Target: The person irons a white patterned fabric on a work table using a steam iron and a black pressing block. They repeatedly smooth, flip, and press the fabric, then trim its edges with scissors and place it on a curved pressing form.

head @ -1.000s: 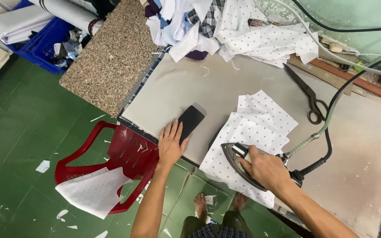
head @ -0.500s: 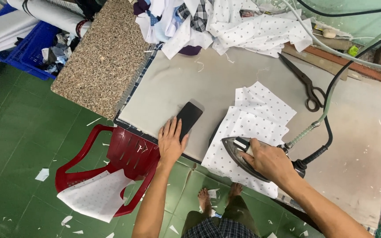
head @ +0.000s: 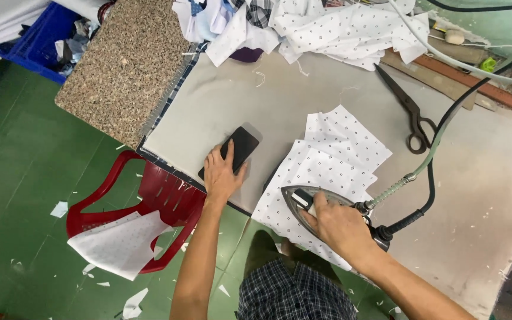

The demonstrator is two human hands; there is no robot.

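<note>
right hand (head: 339,225) clamped round the grey steam iron (head: 303,201) on white dotted fabric pieces (head: 327,169); left hand (head: 220,172) flat on the black slab (head: 236,149). lingering heat could scorch cloth.

At 12 o'clock, the white cotton pieces dotted with small dark squares (head: 333,160) lie on the grey padded pressing table (head: 481,195). At 9 o'clock stands a red plastic chair (head: 161,198) on the green tiled floor (head: 25,166); the flat black rectangular phone (head: 238,148) lies at 11 o'clock.

A dark, blank rectangular phone screen (head: 236,149) lies on the grey table (head: 303,106), near its edge.
</note>
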